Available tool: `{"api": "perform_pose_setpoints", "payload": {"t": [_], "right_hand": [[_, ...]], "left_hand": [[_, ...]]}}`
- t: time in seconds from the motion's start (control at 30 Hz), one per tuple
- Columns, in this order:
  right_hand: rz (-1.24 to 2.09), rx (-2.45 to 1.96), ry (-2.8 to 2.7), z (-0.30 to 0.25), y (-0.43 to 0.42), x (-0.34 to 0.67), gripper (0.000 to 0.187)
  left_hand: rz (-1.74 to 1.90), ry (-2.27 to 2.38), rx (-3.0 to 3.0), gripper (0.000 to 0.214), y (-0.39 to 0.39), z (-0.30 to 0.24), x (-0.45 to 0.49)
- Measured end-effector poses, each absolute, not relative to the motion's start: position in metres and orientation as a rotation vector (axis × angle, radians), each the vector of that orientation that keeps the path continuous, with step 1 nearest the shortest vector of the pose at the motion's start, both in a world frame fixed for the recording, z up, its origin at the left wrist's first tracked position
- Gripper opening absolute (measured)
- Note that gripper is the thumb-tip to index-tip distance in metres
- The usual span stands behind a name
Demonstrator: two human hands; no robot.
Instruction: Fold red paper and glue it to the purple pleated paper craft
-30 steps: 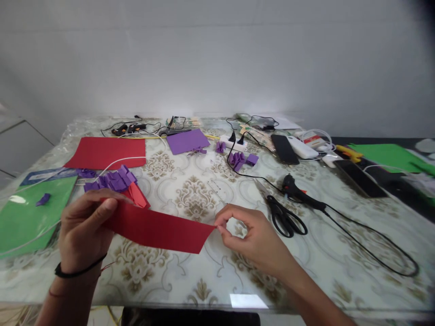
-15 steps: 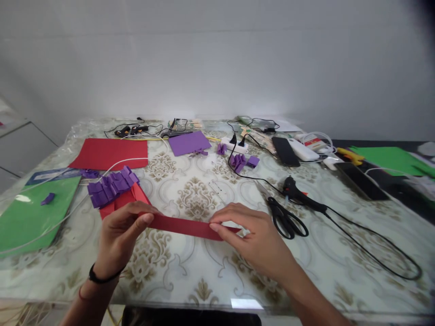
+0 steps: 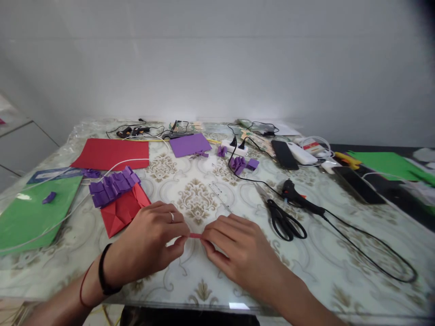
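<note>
Between my two hands a narrow red paper strip (image 3: 195,235) shows, mostly hidden by the fingers. My left hand (image 3: 158,235), with a ring and a black wristband, is closed in a pinch on its left end. My right hand (image 3: 234,244) pinches the other end, fingertips close to the left ones. Beside my left hand lies a folded red paper piece (image 3: 118,213) with a pleated purple paper strip (image 3: 113,186) along its upper edge. Black-handled scissors (image 3: 283,217) and a black glue gun (image 3: 299,199) lie to the right of my right hand. A clear ruler (image 3: 219,195) lies beyond my hands.
Red sheet (image 3: 112,154), purple sheet (image 3: 188,145) and green sheet (image 3: 41,217) lie at the back and left. A white power strip (image 3: 234,147) stands near folded purple pieces (image 3: 238,164). Phones (image 3: 284,154) lie at the right, and the glue gun's cord (image 3: 374,244) loops across the table.
My left hand has moved right, away from the folded red piece and close to my right hand. The strip, seen broad and long before, now shows only as a short, thin bit between my fingers.
</note>
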State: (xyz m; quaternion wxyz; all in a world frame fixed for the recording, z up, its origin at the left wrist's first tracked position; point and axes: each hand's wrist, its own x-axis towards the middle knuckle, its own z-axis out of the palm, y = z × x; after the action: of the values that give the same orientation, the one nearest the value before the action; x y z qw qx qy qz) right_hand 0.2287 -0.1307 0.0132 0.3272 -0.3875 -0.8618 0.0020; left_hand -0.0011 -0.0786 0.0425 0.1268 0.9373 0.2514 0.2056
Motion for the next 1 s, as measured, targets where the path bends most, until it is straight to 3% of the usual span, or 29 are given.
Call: {"api": "perform_pose_setpoints", "payload": {"t": [0.37,0.53,0.63,0.73,0.8,0.87,1.0], "right_hand": [[0.258,-1.026,-2.163,0.037,-0.145,0.259,0.012],[0.375,-1.241,-1.966,0.041,-0.141,0.295,0.011],[0.638,-1.353,-1.606,0.025,-0.133,0.296,0.014],[1.095,-1.321,-1.290,0.000,-0.123,0.272,0.027],[1.314,-1.250,-1.183,-0.016,-0.119,0.248,0.032],[1.429,-1.156,-1.089,-0.028,-0.118,0.227,0.031],[1.398,-1.158,-1.091,-0.036,-0.122,0.206,0.035]], "left_hand": [[0.613,0.727,2.524,0.015,-0.075,0.059,-0.039],[0.817,1.141,2.308,0.006,-0.061,0.052,-0.088],[0.870,1.212,1.989,0.018,-0.063,0.036,-0.083],[0.772,0.898,1.738,0.050,-0.074,0.012,-0.050],[0.716,0.753,1.665,0.054,-0.082,-0.001,-0.026],[0.706,0.690,1.586,0.048,-0.088,-0.011,-0.012],[0.782,0.703,1.449,0.059,-0.094,-0.026,-0.007]]}}
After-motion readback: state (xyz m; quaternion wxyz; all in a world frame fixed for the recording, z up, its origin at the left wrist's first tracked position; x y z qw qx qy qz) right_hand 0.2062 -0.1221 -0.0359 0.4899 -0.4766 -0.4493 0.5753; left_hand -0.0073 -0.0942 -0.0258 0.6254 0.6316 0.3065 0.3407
